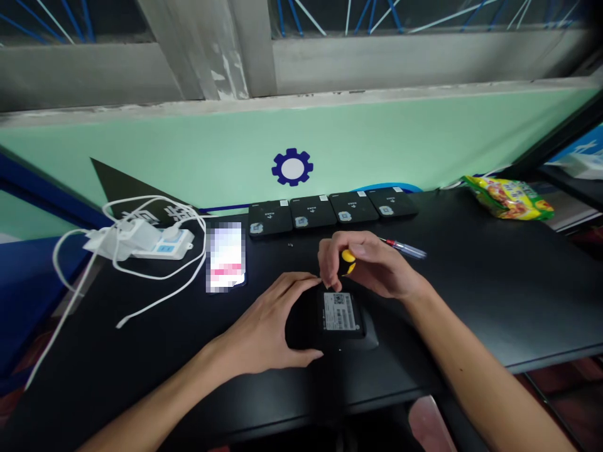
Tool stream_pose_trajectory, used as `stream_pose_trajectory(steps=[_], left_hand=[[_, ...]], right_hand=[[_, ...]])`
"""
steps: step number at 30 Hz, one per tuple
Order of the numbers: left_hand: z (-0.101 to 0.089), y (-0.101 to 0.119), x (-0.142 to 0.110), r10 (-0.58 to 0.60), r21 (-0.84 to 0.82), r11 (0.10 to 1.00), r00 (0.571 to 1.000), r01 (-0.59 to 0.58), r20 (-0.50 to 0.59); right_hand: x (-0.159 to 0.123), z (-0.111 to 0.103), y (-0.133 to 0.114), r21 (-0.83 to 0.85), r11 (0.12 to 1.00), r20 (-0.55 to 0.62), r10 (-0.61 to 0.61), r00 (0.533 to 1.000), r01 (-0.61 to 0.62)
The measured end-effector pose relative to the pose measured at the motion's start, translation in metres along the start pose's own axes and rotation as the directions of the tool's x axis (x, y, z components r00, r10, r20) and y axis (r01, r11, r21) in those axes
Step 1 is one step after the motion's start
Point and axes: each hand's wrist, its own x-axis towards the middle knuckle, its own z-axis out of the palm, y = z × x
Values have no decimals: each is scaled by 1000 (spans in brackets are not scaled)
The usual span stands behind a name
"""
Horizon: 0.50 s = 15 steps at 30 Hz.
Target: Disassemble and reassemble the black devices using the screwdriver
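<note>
Hands both engaged near the front edge of the tabletop [475, 295]: left hand [264, 326] grasping a black box [346, 334] around its left side, thumb along the near side, fingers at the far side; right hand [377, 260] closed on a yellow-handled tool [348, 256] above the box's far side, tool tip hidden by the fingers. Box lies label [340, 312] upward; print too small to read. Four flat black cases [313, 213] stand in a row along the back edge; small metal pieces [290, 245] lie just in front of them; a screwdriver [409, 250] lies behind the right hand. Phone [226, 257], screen lit, left of the cases; power strip [164, 245] toward the back left corner; snack bag [511, 199] toward the back right corner.
</note>
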Motion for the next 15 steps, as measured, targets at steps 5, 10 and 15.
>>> stream_pose_trajectory(steps=[5,10,15], left_hand=[[3,-1,-3,-26,16,1000,1000,26,13],[2,-2,-1,-28,8,1000,1000,28,15],[2,-4,-2,-9,30,1000,1000,9,20]], right_hand=[[3,12,6,91,996,-16,-8,1000,9],[5,15,14,120,992,-71,-31,997,39],[5,17,13,123,992,-100,-26,995,38]])
